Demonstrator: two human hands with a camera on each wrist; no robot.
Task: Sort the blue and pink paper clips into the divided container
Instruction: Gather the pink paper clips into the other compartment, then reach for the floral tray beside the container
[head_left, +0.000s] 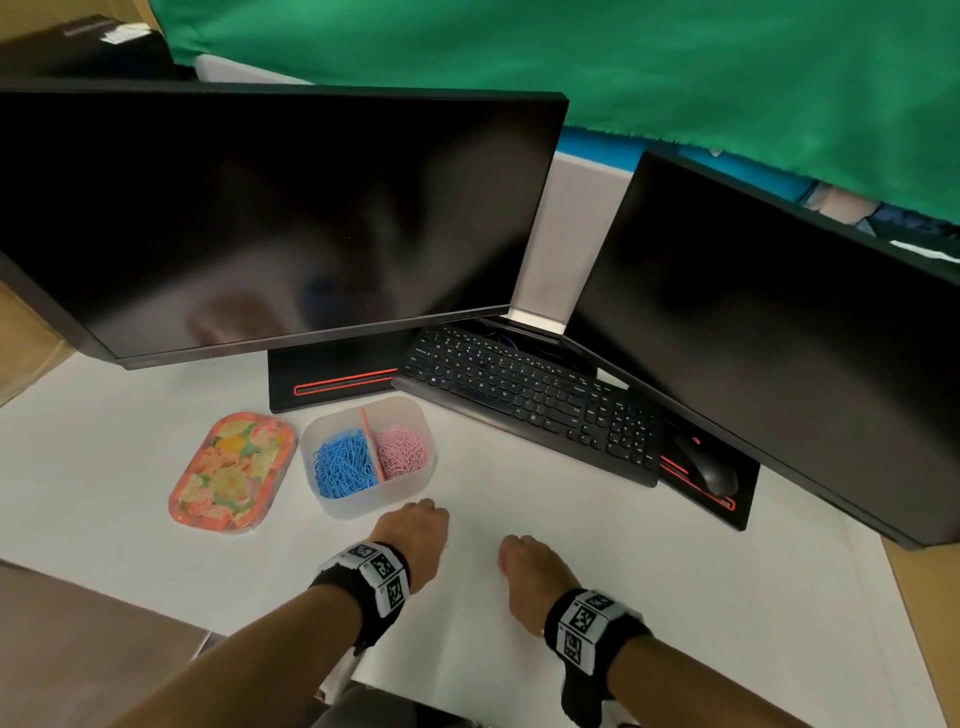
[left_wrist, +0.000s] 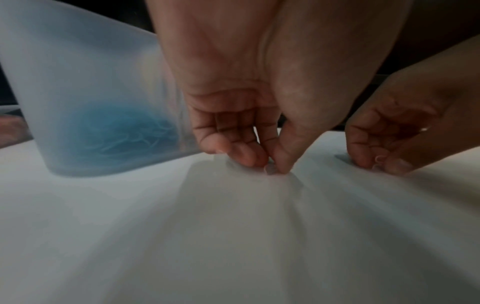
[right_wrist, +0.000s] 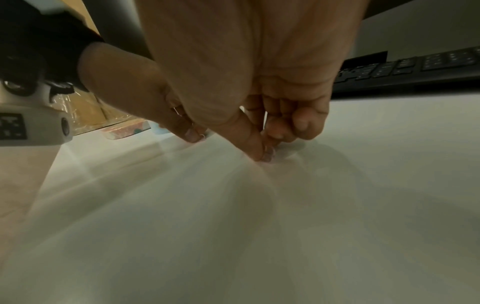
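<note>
On table (head_left: 571, 519), just near side of divided container (head_left: 363, 506), we see left hand (head_left: 415, 535); right hand (head_left: 535, 577) well apart to its right. Container lies ahead-left of both, left grip nearer. Blue clips (head_left: 343, 465) fill left compartment, pink clips (head_left: 401, 452) right one, divider running away from us. Both grips: fingertips bunched, pressed to table; whether either pinches clip, we cannot tell. Sorting looks nearly done, we judge.

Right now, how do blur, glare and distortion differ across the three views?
Head view: sharp, wide-angle bending at the left monitor, faint reflections on its dark screen. Left wrist view: soft, the container hazy. Right wrist view: dim, warm, table streaked with blur.
</note>
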